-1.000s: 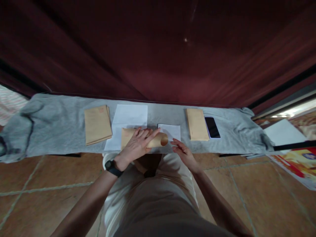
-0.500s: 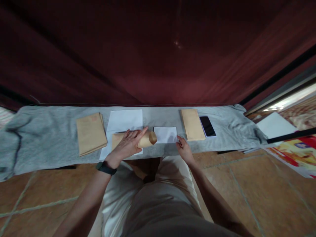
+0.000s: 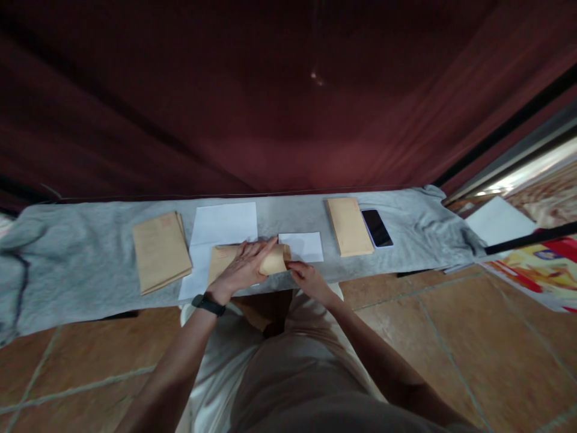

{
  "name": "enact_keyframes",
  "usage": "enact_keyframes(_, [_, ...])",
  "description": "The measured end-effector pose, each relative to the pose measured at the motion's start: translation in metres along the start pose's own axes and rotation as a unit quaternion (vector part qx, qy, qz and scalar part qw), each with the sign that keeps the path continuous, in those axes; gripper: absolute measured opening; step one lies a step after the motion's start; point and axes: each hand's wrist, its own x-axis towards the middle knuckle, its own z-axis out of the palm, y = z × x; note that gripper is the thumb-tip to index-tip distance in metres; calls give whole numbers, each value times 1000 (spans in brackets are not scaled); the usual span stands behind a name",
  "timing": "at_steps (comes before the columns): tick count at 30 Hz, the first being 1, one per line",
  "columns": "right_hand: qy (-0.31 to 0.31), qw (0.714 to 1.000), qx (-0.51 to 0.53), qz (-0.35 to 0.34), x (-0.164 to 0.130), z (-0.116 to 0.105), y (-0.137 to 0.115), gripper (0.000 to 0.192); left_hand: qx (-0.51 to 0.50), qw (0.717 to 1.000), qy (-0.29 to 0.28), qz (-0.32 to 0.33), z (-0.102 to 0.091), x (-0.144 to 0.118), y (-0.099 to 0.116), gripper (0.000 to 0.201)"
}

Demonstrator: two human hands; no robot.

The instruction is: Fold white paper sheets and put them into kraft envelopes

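Observation:
A brown paper envelope (image 3: 273, 262) lies crosswise in front of me, its right end bulging into a mouth. My left hand (image 3: 243, 267), a dark band on its wrist, grips it from above, with the thumb on the near side and fingers along the far side. At the mouth, my right hand (image 3: 309, 279) has its fingers closed on the envelope's edge; the fingertips are partly hidden. Just behind that hand lies a folded white paper (image 3: 308, 246). Larger white sheets (image 3: 225, 221) lie partly beneath the envelope.
All this lies on a narrow bench with a grey cloth (image 3: 94, 240). Brown envelopes (image 3: 161, 252) are stacked at left; another brown envelope stack (image 3: 350, 227) and a phone (image 3: 377, 228) are at right. A dark red panel (image 3: 270, 120) rises behind.
My right hand has moved left from the folded white paper to the envelope's mouth. The left hand keeps its hold. The view has shifted slightly.

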Motion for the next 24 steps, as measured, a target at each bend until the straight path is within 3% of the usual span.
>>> enact_keyframes(5, [79, 992, -93, 40, 1, -18, 13, 36, -8, 1000, 0, -6, 7, 0, -6, 102])
enact_keyframes(8, [139, 958, -230, 100, 7, -37, 14, 42, -8, 1000, 5, -7, 9, 0, -7, 103])
enact_keyframes(12, [147, 918, -331, 160, 19, -44, 12, 51, -4, 1000, 19, -5, 10, -1, -7, 106])
enact_keyframes(18, [159, 896, -352, 219, 36, -38, 14, 47, -1, 999, 35, -10, 12, -3, -8, 104])
enact_keyframes(24, [163, 911, -306, 224, 39, -45, 24, 40, 5, 999, 35, -10, 13, -4, -7, 105])
